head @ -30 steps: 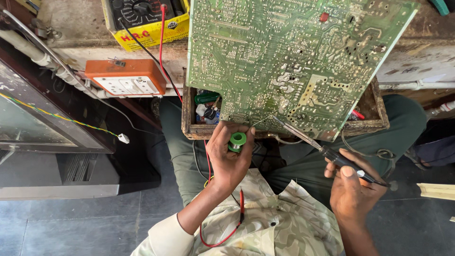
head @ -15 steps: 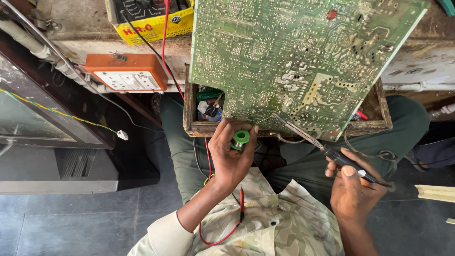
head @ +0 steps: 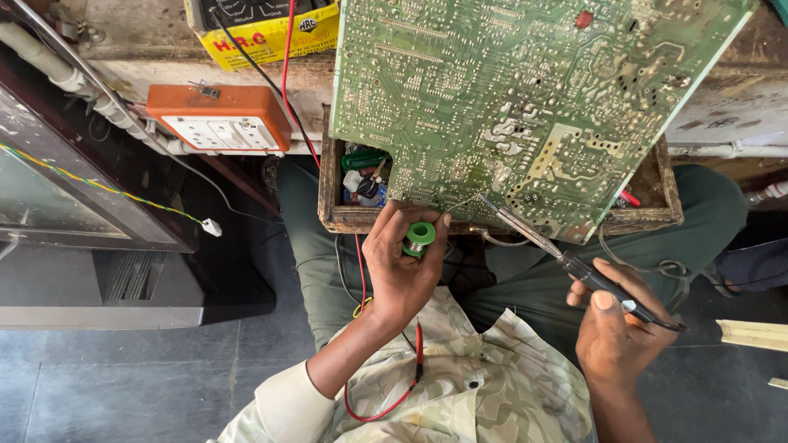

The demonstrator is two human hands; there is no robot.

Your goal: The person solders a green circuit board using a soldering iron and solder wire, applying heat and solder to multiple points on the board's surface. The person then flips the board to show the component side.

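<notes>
A large green circuit board (head: 525,107) leans solder side up over a wooden tray (head: 341,217) on my lap. My left hand (head: 402,267) holds a small green spool of solder wire (head: 420,238) just below the board's lower edge, with a thin strand running up toward the board. My right hand (head: 620,332) grips the black handle of a soldering iron (head: 566,262). The iron's metal tip (head: 486,199) touches the board near its lower middle, close to the strand of solder.
An orange and white socket box (head: 220,119) and a yellow multimeter (head: 263,29) with red and black leads sit at the upper left. A dark television set (head: 74,197) stands to the left. The tray holds small parts. A red probe (head: 419,344) lies on my shirt.
The view has shifted slightly. My left hand with the spool has edged a little up and right toward the board, and the iron's tip stays at the same spot.
</notes>
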